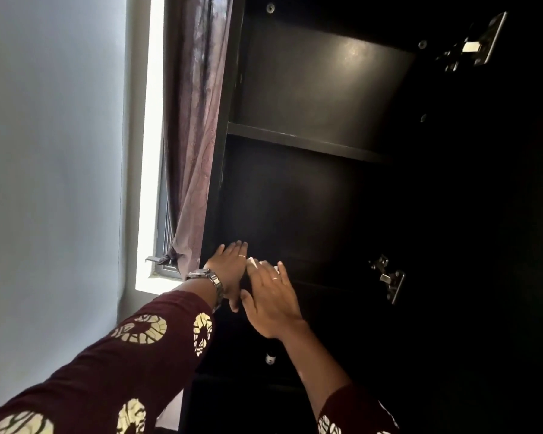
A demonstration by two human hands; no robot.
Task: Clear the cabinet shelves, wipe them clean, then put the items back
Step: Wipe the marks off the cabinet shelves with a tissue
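cabinet [326,98]: near-black inside, shelf [301,142] the same dark tone | curtain [198,120] at 11 o'clock: dusky mauve, faint veined pattern | wall [54,136] at 9 o'clock: pale blue-grey | sleeve [113,371] at 7 o'clock: maroon with cream crescent prints | watch [209,278]: silver | hinges [389,278] at 3 o'clock: silver metal

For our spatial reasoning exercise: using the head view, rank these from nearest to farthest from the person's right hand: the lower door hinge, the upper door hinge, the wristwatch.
From the right hand:
1. Wristwatch, just to its left, on the left wrist.
2. Lower door hinge, off to the right at about hand height.
3. Upper door hinge, far up at the top right of the cabinet.
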